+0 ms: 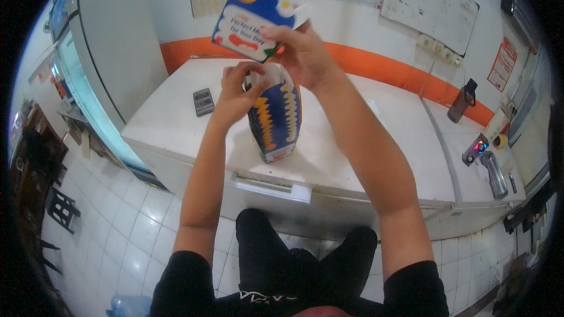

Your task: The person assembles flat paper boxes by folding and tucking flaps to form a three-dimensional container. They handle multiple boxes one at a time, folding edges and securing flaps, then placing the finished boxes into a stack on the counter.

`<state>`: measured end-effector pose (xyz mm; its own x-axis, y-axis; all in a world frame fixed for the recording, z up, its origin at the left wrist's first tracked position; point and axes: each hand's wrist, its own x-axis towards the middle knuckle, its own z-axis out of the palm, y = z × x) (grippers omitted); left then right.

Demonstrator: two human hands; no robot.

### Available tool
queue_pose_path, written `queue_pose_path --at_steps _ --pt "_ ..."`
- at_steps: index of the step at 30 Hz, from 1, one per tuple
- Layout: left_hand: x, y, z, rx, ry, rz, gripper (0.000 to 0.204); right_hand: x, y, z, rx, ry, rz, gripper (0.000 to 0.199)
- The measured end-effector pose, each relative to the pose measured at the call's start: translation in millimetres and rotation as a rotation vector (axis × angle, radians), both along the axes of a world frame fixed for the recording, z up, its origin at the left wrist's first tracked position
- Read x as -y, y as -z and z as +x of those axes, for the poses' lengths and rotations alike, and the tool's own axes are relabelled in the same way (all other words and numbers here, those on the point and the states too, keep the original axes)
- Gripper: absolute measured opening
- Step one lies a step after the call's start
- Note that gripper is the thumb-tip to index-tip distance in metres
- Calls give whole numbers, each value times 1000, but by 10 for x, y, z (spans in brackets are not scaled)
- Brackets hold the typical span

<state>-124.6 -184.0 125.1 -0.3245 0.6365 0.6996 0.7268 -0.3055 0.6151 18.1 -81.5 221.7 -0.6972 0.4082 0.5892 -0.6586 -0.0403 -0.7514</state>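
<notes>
A tall stack of blue, white and yellow flat cartons stands upright on the white chest freezer lid. My left hand grips the top of this stack at its left side. My right hand is above the stack and holds one flat blue-and-white carton lifted up and tilted toward the wall. Both forearms reach in from the lower edge.
A small dark calculator lies on the freezer lid left of the stack. A second white freezer adjoins on the right, with a dark bottle, a tape roll and a metal tool. A tall cabinet stands left. White tiled floor below.
</notes>
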Motion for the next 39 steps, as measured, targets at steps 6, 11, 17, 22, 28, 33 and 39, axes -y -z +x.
queue_pose_path --at_steps 6,11,17,22,28,33,39 --pt "-132 282 -339 188 140 90 37 -37 191 -8 267 294 133 99" --pt "-68 301 -277 274 332 146 30 -239 28 329 496 228 382 96" --pt "-103 337 -247 279 360 237 33 -325 -253 500 732 227 686 101" --pt "-71 330 -216 242 335 225 39 -306 -395 505 904 195 756 103" --pt "-24 312 -230 197 341 168 38 -219 -568 435 1093 147 1062 102" --pt "15 219 -120 199 285 165 34 -161 -643 352 1209 381 1549 104" --pt "20 246 -110 165 254 195 33 11 -998 225 909 691 1440 67"
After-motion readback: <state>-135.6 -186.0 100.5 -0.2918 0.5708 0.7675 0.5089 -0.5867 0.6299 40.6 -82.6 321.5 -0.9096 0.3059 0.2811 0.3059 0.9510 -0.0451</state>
